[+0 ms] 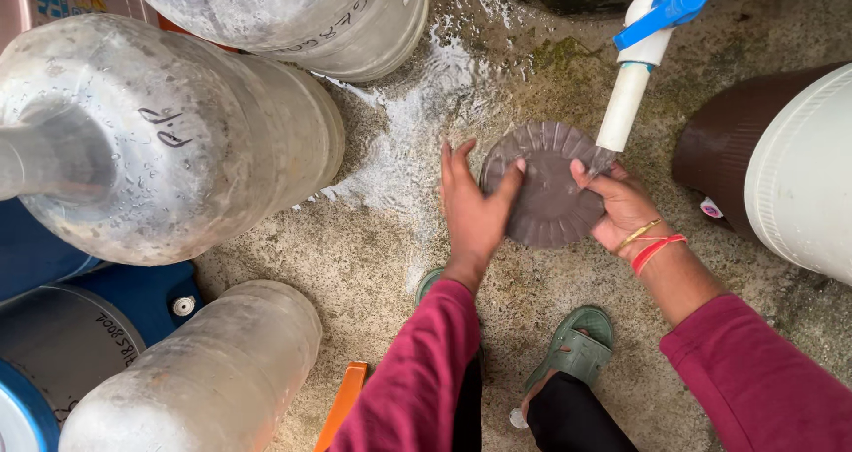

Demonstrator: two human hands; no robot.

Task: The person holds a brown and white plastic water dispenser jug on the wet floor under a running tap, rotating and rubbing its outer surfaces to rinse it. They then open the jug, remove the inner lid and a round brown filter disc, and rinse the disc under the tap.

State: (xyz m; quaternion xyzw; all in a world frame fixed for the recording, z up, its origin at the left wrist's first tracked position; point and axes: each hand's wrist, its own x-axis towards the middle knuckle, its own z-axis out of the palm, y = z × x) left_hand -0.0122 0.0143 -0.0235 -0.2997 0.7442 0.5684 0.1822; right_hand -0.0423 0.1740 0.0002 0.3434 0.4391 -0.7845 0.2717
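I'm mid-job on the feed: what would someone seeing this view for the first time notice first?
First, at centre, both hands grip a round brown ribbed lid under the white pipe with its blue valve handle: the left hand at its left edge, the right hand at its right. Next, the big cloudy water jugs crowd the left side, on wet concrete ground.

Wet, mossy concrete floor [390, 265] (puddle sheen ahead of left hand [473, 205]); big translucent water jugs [177, 141] left of it; white-brown container [790, 168] beyond right hand [624, 205]; flat daylight.
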